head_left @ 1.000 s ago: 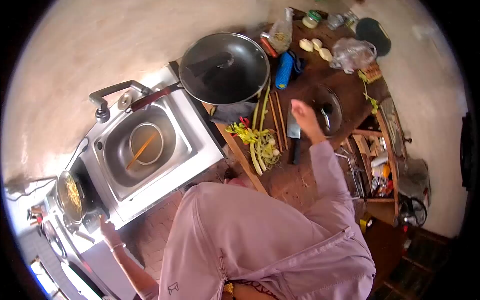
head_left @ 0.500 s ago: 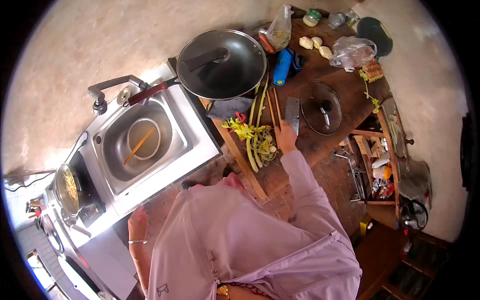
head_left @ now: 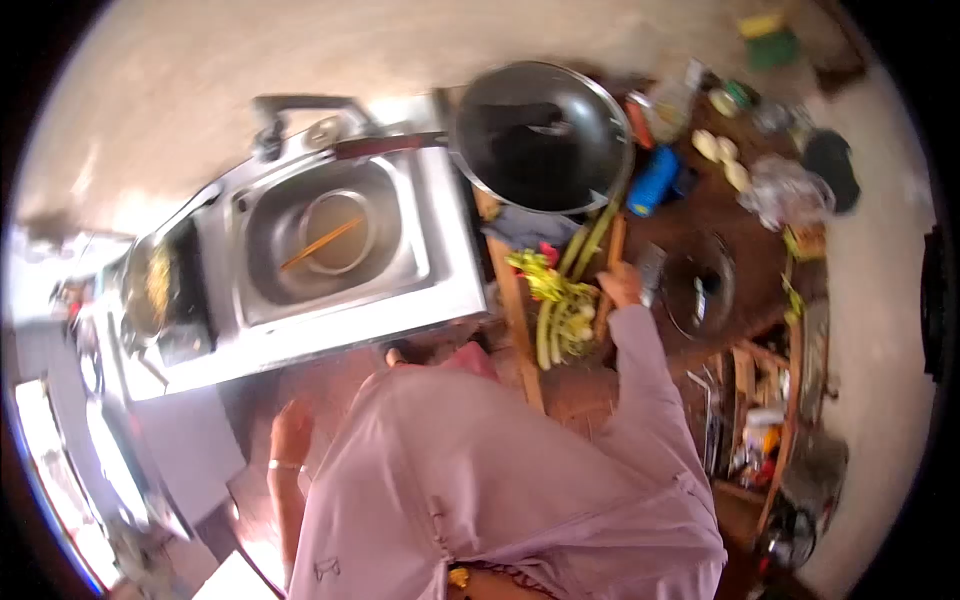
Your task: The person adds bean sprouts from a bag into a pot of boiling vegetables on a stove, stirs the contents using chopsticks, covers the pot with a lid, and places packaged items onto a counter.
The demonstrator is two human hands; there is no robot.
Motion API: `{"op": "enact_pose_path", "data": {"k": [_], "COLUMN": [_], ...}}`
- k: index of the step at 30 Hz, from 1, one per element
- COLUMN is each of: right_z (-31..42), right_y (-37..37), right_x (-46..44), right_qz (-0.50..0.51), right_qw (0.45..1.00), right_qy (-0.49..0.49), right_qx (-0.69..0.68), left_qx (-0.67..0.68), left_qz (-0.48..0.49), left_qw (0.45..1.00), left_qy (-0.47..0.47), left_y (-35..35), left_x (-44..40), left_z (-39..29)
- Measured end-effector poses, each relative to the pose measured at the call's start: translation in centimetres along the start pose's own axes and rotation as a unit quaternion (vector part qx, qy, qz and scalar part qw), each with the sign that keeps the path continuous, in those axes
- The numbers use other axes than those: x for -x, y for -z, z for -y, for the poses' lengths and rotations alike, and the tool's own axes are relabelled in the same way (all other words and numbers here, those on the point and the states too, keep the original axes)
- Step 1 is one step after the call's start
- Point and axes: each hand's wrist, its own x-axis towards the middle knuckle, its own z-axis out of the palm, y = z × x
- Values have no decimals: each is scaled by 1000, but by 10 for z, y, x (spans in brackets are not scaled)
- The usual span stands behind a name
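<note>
**Right hand on the chopsticks**

From the head view, the right hand (head_left: 622, 286) is touching the chopsticks (head_left: 616, 241) on the table (head_left: 705, 215), at three o'clock of centre; whether it's gripping, I can't tell. The left hand (head_left: 292, 430) is hanging well apart, toward eight, its fingers too blurred to read. The sticks are probably handling light and stiff, best held mid-length. Leafy vegetables (head_left: 566, 318) are crowding eight o'clock, the cleaver (head_left: 651, 272) two; bare wood is showing toward one.

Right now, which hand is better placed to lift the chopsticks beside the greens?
Likely the right hand: it is at the chopsticks beside the greens, while the left hand hangs over the floor, far from them.
</note>
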Motion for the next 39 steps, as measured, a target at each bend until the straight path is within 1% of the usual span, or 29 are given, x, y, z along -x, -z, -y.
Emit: {"op": "enact_pose_path", "data": {"k": [1, 2, 3, 4, 5, 6, 7, 8, 9, 11, 12, 14, 15, 16, 17, 19, 20, 23, 25, 26, 27, 28, 29, 31, 34, 36, 37, 38, 39], "right_z": [-11, -49, -51, -33, -66, -96, -47, -56, -34, -21, -9, 56, 107, 151, 194, 281, 308, 378, 436, 462, 488, 511, 533, 576, 630, 657, 668, 677, 685], "right_y": [1, -28, -12, 21, 11, 15, 52, 73, 89, 77, 64, 23, 9, -11, -30, -35, -48, -78, -101, -114, -126, -145, -165, -189, -205, -220, -224, -229, -236], "right_x": [-3, -43, -33, -9, -28, -31, 28, 37, 61, 80, 90, 126, 156, 178, 201, 262, 273, 297, 322, 332, 343, 347, 349, 350, 342, 331, 328, 326, 322], "right_qz": [-14, 1, 3, -47, -88, -70, -128, -17, -52, -35, 5, 216, 331, 397, 382, 345, 339, 420, 557, 569, 571, 552, 532, 481, 429, 408, 338, 266, 263], "right_qw": [999, 998, 983, 994, 982, 932, 872, 844, 788, 569, 555, 475, 334, 356, 418, 542, 567, 523, 431, 443, 471, 498, 526, 591, 660, 682, 730, 771, 773], "right_qy": [34, -6, -2, 7, 41, 99, 0, 69, -17, 64, 39, 101, -2, 17, 86, 89, 158, 75, 184, 212, 198, 202, 205, 219, 258, 275, 278, 280, 279], "right_qx": [-25, -65, -181, -97, -163, -341, -473, -532, -613, -819, -831, -847, -882, -846, -820, -761, -734, -738, -686, -659, -642, -638, -631, -609, -560, -541, -525, -506, -505], "left_qx": [-51, -14, -4, -63, -60, -64, -48, 3, -37, -25, 82, 127, 181, 228, 270, 273, 262, 242, 176, 160, 173, 256, 445, 331, 266, 268, 266, 356, 359], "left_qz": [29, 9, 69, 74, 82, 90, 78, 62, 105, 122, 96, 154, 135, 125, 95, 2, -64, -164, -253, -319, -393, -404, -408, -446, -357, -344, -334, -337, -334], "left_qw": [998, 999, 995, 995, 993, 993, 996, 998, 994, 989, 985, 963, 945, 926, 899, 873, 867, 878, 910, 909, 871, 871, 793, 829, 883, 889, 895, 860, 860], "left_qy": [15, -30, 77, 16, 65, 50, 10, 12, 15, -81, -116, -183, -236, -274, -332, -405, -419, -378, -279, -217, -240, -115, -78, 64, 146, 138, 130, 139, 138], "left_y": [2, 2, 4, 3, 5, 14, 14, 20, 21, 4, 11, 29, 27, 29, 34, 49, 61, 100, 154, 184, 210, 236, 267, 315, 335, 327, 329, 326, 324], "left_x": [-4, -10, -12, -18, -19, -26, -32, -41, -53, -73, -80, -100, -107, -112, -116, -118, -117, -102, -82, -71, -69, -54, -44, -41, -51, -73, -81, -89, -99], "left_z": [-10, -16, -20, -21, -25, -40, -42, -56, -66, -70, -89, -129, -137, -141, -138, -120, -104, -23, 39, 73, 124, 167, 195, 255, 362, 419, 428, 432, 434]}}
